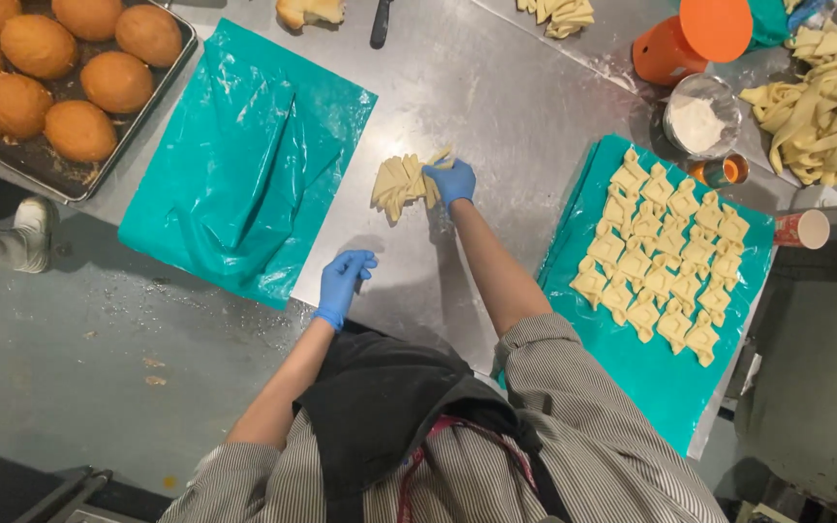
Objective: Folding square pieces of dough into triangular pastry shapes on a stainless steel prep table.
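My right hand point(451, 181) rests on the small pile of cut dough pieces point(401, 184) near the middle of the steel counter point(496, 87) — fingers closed over the pile's right edge, a piece pinched in my grip. The pile lies just left of that hand, touching it. My left hand point(343, 281) hovers nearer my body, well apart from the dough, fingers loosely curled and holding nothing. To my right, folded pastries point(666, 257) sit in rows on a teal plastic sheet point(651, 373); to my left lies another teal sheet point(244, 165) — bare and crumpled — beside a tray of browned buns point(60, 77).
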